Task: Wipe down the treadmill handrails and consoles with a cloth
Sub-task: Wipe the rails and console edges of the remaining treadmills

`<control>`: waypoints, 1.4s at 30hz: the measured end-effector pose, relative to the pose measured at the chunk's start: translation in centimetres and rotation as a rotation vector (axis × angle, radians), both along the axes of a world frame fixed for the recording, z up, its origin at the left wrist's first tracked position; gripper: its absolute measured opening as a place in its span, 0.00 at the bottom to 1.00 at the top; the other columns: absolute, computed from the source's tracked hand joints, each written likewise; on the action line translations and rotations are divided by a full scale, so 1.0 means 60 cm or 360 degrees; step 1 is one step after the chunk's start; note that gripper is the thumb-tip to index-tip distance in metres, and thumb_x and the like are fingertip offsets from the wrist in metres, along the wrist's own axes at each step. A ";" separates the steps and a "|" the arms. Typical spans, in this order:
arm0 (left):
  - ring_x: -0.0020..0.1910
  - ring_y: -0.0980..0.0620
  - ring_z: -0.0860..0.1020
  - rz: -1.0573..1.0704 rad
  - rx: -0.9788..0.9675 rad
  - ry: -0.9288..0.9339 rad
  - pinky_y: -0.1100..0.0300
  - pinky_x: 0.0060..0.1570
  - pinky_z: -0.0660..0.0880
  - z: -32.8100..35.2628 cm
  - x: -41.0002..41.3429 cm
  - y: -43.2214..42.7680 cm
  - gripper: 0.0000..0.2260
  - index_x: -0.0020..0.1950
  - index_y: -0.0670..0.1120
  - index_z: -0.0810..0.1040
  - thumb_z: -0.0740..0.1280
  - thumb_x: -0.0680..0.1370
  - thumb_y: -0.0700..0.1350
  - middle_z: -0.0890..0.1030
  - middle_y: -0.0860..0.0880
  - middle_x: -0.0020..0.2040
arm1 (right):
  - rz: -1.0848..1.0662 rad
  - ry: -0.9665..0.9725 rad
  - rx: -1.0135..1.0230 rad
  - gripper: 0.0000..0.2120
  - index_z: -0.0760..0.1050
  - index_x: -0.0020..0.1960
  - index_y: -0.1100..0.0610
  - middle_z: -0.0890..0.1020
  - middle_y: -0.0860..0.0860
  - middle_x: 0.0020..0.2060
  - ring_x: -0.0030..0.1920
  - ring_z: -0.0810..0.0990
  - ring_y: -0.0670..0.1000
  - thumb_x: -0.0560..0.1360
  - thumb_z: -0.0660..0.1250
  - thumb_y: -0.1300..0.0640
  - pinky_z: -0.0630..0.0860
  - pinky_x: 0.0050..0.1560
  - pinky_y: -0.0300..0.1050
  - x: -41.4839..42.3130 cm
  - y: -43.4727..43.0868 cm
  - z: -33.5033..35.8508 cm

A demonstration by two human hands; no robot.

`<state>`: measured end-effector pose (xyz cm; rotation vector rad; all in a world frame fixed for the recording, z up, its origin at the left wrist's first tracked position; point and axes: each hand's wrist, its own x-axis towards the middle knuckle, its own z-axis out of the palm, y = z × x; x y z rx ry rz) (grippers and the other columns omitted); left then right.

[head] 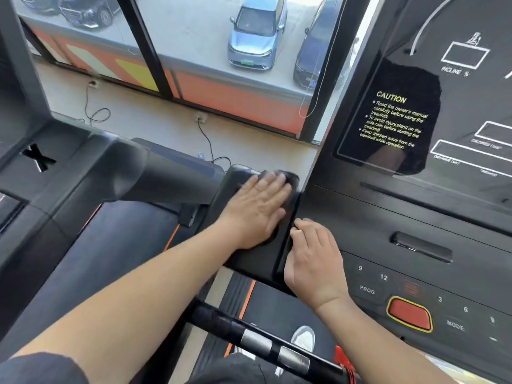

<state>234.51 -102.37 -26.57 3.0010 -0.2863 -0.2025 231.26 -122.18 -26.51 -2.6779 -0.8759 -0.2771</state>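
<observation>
Black handrail bar w/ silver sensor pads sits nearest, below the black treadmill console. My L hand, fingers flat, presses the dark cloth onto the black plastic wing left of console, prob. for wiping pressure. R hand, fingers curled and empty, braces on the console's left edge.

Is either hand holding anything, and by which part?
Nothing is gripped. The left hand presses flat on a dark cloth; the right hand rests curled at the edge of the console.
</observation>
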 end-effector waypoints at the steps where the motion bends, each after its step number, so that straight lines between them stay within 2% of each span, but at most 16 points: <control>1: 0.83 0.50 0.41 0.0163 0.0017 0.0007 0.48 0.81 0.39 0.005 0.014 0.011 0.28 0.85 0.49 0.48 0.44 0.86 0.56 0.45 0.48 0.85 | 0.0004 0.0003 -0.0008 0.18 0.79 0.55 0.64 0.81 0.58 0.58 0.63 0.78 0.61 0.69 0.59 0.62 0.71 0.69 0.54 0.000 0.000 0.000; 4: 0.83 0.47 0.43 0.0527 0.0005 -0.0031 0.46 0.81 0.39 0.002 0.011 -0.018 0.29 0.84 0.46 0.50 0.42 0.85 0.55 0.49 0.46 0.85 | 0.0008 0.0006 -0.0005 0.17 0.79 0.55 0.64 0.81 0.58 0.58 0.62 0.78 0.61 0.69 0.59 0.63 0.72 0.69 0.54 -0.002 -0.002 -0.001; 5: 0.83 0.47 0.43 0.0474 -0.0068 -0.0043 0.46 0.81 0.39 -0.003 -0.006 -0.040 0.29 0.84 0.46 0.51 0.42 0.84 0.55 0.49 0.46 0.85 | 0.0008 0.0003 -0.0005 0.17 0.79 0.55 0.64 0.81 0.58 0.57 0.62 0.78 0.62 0.69 0.60 0.63 0.72 0.69 0.54 -0.001 -0.002 -0.002; 8: 0.83 0.52 0.40 -0.0057 -0.0211 0.0052 0.51 0.81 0.38 -0.001 -0.049 -0.043 0.29 0.85 0.48 0.51 0.41 0.84 0.57 0.47 0.51 0.85 | 0.0005 0.0003 -0.0009 0.17 0.80 0.55 0.65 0.81 0.59 0.57 0.61 0.78 0.62 0.70 0.60 0.62 0.70 0.69 0.53 0.002 0.000 -0.001; 10: 0.83 0.53 0.40 -0.0257 -0.0074 0.0079 0.51 0.81 0.39 0.006 -0.037 0.007 0.29 0.85 0.51 0.48 0.41 0.84 0.57 0.44 0.52 0.84 | 0.0012 0.0011 -0.0014 0.16 0.79 0.54 0.64 0.81 0.58 0.57 0.61 0.79 0.62 0.69 0.60 0.62 0.70 0.69 0.53 0.002 0.000 0.001; 13: 0.83 0.52 0.41 0.0098 0.0103 0.0059 0.49 0.81 0.40 0.014 0.001 0.058 0.28 0.84 0.51 0.46 0.41 0.84 0.56 0.44 0.51 0.85 | 0.0014 0.0017 -0.0006 0.15 0.79 0.52 0.63 0.81 0.58 0.56 0.61 0.79 0.62 0.67 0.62 0.64 0.70 0.70 0.52 0.000 -0.002 0.002; 16: 0.83 0.50 0.42 0.0396 -0.0007 0.0021 0.48 0.81 0.39 0.007 -0.017 -0.003 0.27 0.85 0.49 0.49 0.43 0.85 0.55 0.46 0.50 0.85 | -0.0002 0.0014 -0.0014 0.15 0.79 0.52 0.64 0.81 0.58 0.56 0.61 0.78 0.62 0.68 0.62 0.64 0.70 0.70 0.52 -0.001 -0.001 0.001; 19: 0.83 0.51 0.43 0.0003 -0.0136 0.0052 0.49 0.81 0.41 -0.009 -0.073 -0.042 0.29 0.84 0.50 0.51 0.42 0.84 0.56 0.48 0.51 0.85 | -0.0016 0.0005 -0.0014 0.15 0.79 0.53 0.64 0.81 0.58 0.56 0.61 0.78 0.62 0.69 0.60 0.63 0.71 0.69 0.53 -0.001 0.001 0.000; 21: 0.83 0.53 0.44 -0.0208 -0.0061 0.0033 0.50 0.81 0.42 -0.002 -0.059 0.000 0.28 0.84 0.52 0.50 0.44 0.84 0.57 0.47 0.52 0.84 | -0.0012 0.0002 -0.0036 0.16 0.79 0.54 0.64 0.81 0.58 0.57 0.62 0.77 0.61 0.69 0.60 0.62 0.70 0.69 0.53 0.000 0.001 -0.001; 24: 0.83 0.53 0.44 0.0029 0.0129 0.0050 0.49 0.81 0.41 0.015 -0.016 0.054 0.27 0.85 0.52 0.48 0.45 0.86 0.57 0.46 0.52 0.84 | -0.0007 0.0014 -0.0046 0.16 0.79 0.54 0.64 0.80 0.58 0.58 0.63 0.78 0.61 0.69 0.60 0.63 0.70 0.70 0.52 -0.002 0.000 -0.002; 27: 0.83 0.50 0.51 0.0310 -0.0035 -0.0005 0.48 0.81 0.46 0.005 -0.014 0.027 0.26 0.84 0.48 0.57 0.45 0.87 0.54 0.53 0.48 0.84 | -0.0017 0.0012 -0.0046 0.17 0.79 0.54 0.64 0.81 0.58 0.57 0.62 0.78 0.61 0.70 0.59 0.63 0.70 0.70 0.52 -0.003 0.000 0.001; 31: 0.70 0.41 0.77 0.0255 -0.0103 -0.0452 0.46 0.71 0.72 -0.022 -0.086 -0.008 0.20 0.67 0.40 0.80 0.56 0.85 0.48 0.78 0.39 0.70 | -0.0022 0.0039 -0.0076 0.17 0.79 0.54 0.64 0.81 0.58 0.57 0.62 0.79 0.62 0.70 0.58 0.61 0.71 0.69 0.53 -0.005 0.001 0.005; 34: 0.56 0.40 0.82 0.0097 -0.0141 -0.0696 0.50 0.62 0.76 -0.024 -0.142 -0.029 0.14 0.56 0.39 0.84 0.61 0.83 0.45 0.85 0.40 0.56 | -0.0017 0.0024 -0.0067 0.16 0.79 0.53 0.63 0.81 0.58 0.57 0.62 0.79 0.62 0.70 0.58 0.61 0.71 0.69 0.52 -0.005 -0.001 0.003; 38: 0.56 0.44 0.81 0.0317 -0.0048 -0.0357 0.53 0.56 0.80 -0.023 -0.124 -0.058 0.24 0.67 0.39 0.78 0.51 0.83 0.50 0.82 0.42 0.59 | -0.0034 0.0000 -0.0055 0.15 0.79 0.53 0.64 0.81 0.58 0.56 0.61 0.79 0.62 0.70 0.59 0.62 0.71 0.69 0.53 -0.004 0.004 0.000; 40: 0.52 0.46 0.79 0.0372 -0.0029 -0.0180 0.54 0.52 0.79 -0.022 -0.108 -0.072 0.24 0.66 0.41 0.75 0.46 0.83 0.50 0.80 0.46 0.56 | -0.0032 0.0003 -0.0063 0.15 0.79 0.53 0.64 0.81 0.58 0.56 0.61 0.79 0.62 0.70 0.59 0.62 0.71 0.69 0.53 -0.004 0.006 0.000; 42: 0.52 0.46 0.77 0.0370 -0.0184 -0.0171 0.52 0.52 0.78 -0.022 -0.107 -0.072 0.21 0.60 0.44 0.76 0.47 0.83 0.50 0.79 0.47 0.53 | -0.0028 0.0000 -0.0073 0.15 0.79 0.53 0.64 0.81 0.58 0.55 0.61 0.78 0.62 0.71 0.58 0.61 0.70 0.69 0.52 -0.004 0.004 0.001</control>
